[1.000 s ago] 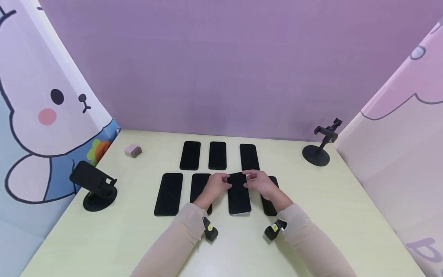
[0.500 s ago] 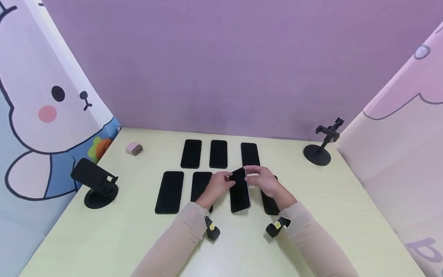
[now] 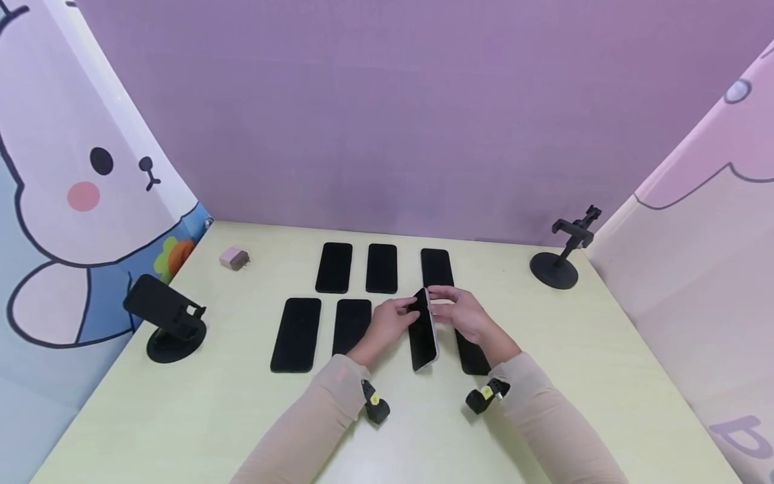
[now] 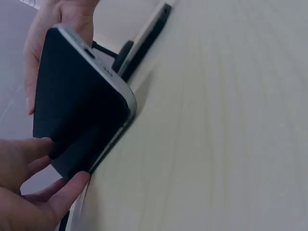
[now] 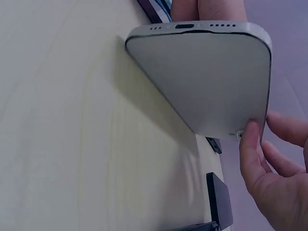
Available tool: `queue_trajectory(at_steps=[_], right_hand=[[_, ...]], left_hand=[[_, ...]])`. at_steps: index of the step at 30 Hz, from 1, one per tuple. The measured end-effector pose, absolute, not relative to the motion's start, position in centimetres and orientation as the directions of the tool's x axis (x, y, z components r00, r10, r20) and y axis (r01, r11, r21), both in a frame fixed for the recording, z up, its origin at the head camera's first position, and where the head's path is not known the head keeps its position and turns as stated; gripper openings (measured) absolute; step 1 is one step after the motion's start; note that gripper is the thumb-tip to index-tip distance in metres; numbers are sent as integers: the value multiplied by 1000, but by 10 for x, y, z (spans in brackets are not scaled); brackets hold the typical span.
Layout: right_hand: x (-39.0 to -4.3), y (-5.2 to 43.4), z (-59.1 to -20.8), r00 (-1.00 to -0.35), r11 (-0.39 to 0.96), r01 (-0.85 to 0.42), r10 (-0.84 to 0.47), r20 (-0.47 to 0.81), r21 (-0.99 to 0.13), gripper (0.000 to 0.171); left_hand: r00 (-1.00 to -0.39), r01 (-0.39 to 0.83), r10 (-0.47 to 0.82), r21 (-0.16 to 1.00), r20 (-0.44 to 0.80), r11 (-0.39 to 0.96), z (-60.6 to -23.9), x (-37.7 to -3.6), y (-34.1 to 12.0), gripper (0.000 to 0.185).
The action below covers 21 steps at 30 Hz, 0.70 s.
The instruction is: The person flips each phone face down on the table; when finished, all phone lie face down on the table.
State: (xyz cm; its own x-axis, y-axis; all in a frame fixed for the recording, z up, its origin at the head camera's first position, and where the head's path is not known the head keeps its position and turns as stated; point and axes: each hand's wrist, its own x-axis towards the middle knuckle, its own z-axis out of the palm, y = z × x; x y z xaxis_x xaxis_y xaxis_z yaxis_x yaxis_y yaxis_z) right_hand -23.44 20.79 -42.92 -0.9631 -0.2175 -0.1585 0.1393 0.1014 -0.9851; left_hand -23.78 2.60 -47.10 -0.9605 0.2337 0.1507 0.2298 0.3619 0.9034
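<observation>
I count seven phones, and one of them is between the two hands. This held phone [image 3: 423, 333] is tilted up over the counter [image 3: 181, 417], black screen to the left, pale back to the right; whether its lower edge touches the counter, I cannot tell. The left hand [image 3: 387, 324] pinches its far end from the screen side, and the right hand [image 3: 461, 314] grips the same end, one finger on the back.

The six others lie flat. Three make the far row: left phone [image 3: 334, 267], middle phone [image 3: 381, 268], right phone [image 3: 437, 266]. Three are nearer: outer phone [image 3: 295, 335], inner phone [image 3: 351, 326] partly behind the left arm, and side phone [image 3: 471, 356] partly under the right arm.

There are also two stands, left stand [image 3: 158, 306] and right stand [image 3: 553, 270], and one charger [image 3: 234, 258].
</observation>
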Motion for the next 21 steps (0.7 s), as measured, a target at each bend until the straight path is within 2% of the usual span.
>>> queue_trajectory(at_steps=[5, 12, 16, 21], right_hand=[[-233, 208, -427, -954, 61, 124, -266, -136, -990, 46], [-232, 206, -425, -951, 53, 114, -282, -124, -992, 46], [-233, 206, -425, -952, 47, 117, -279, -126, -992, 47], [-233, 205, -426, -948, 39, 124, -289, -130, -992, 49]], left_hand=[[-972, 183, 184, 962, 146, 205, -470, -233, 33, 35], [-987, 81, 142, 996, 76, 26, -467, -232, 40, 35], [-987, 73, 143, 997, 72, 4, -464, -232, 40, 34], [-987, 89, 136, 995, 83, 38, -461, -232, 38, 34]])
